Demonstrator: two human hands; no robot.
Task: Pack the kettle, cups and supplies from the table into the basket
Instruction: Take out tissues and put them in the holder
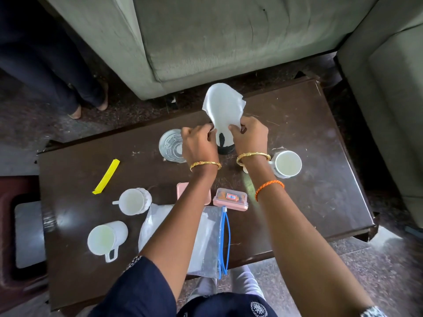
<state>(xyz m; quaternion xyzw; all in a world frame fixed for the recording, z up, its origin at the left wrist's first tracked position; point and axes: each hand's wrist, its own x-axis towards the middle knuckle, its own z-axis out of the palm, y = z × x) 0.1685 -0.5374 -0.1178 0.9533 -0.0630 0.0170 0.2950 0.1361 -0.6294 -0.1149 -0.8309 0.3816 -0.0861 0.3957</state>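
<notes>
Wiping the kettle [225, 146] with a white cloth [223, 106].
I had both hands, left [199, 143] and right [249, 136], pinching it; I judged a snag could tip the kettle toward the glass [170, 145].

I see a gold bangle [205, 166] on the left wrist and another [253, 156] on the right. An orange thread band [269, 188] circles the right forearm. The sleeves [146, 291] are navy with white print.
</notes>
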